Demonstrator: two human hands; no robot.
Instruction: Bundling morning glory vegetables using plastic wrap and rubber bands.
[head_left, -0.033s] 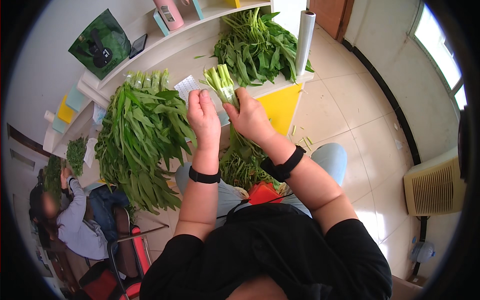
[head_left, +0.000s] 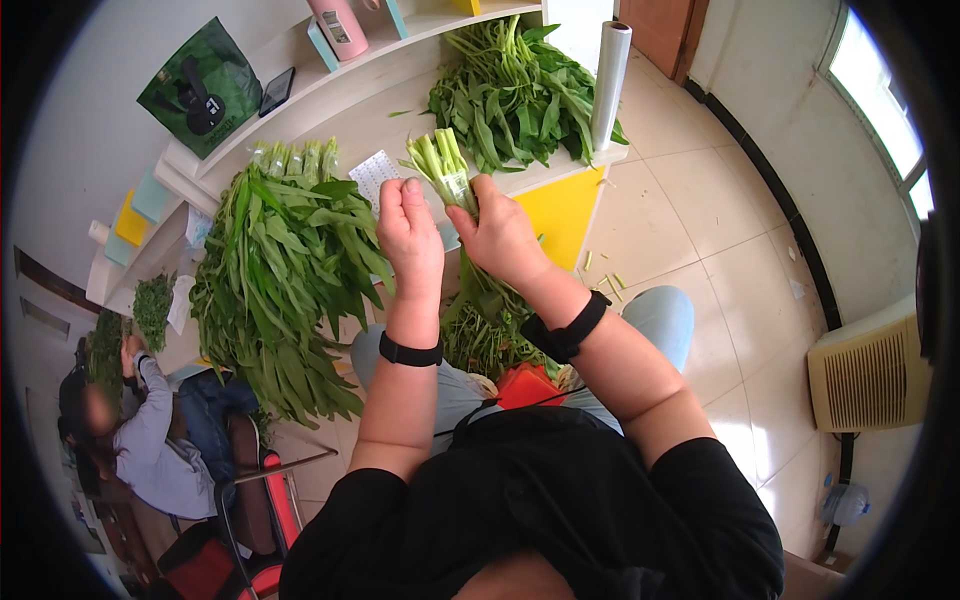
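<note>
My right hand (head_left: 497, 228) is closed around a bunch of water spinach (head_left: 440, 160), its pale cut stems pointing up and away. A clear band or label wraps the stems just above my fingers, and the leaves hang down below the hand. To its left, my left hand (head_left: 410, 235) is closed, thumb against the curled fingers, a little apart from the stems. Whatever it pinches, if anything, is too small to make out. A white dotted sheet (head_left: 374, 172) lies just behind it. Several banded bunches of water spinach (head_left: 285, 240) lie side by side on the left, leaves drooping over the table edge.
Loose water spinach (head_left: 515, 95) is heaped at the back beside an upright roll of clear film (head_left: 611, 85). A green bag (head_left: 200, 88), a phone (head_left: 278, 92) and a pink bottle (head_left: 338, 28) stand along the shelf. Another person (head_left: 165, 440) sits at the left; stem scraps (head_left: 605, 280) litter the floor.
My left hand has shifted very slightly to the right. My right hand and the bunch in it look the same.
</note>
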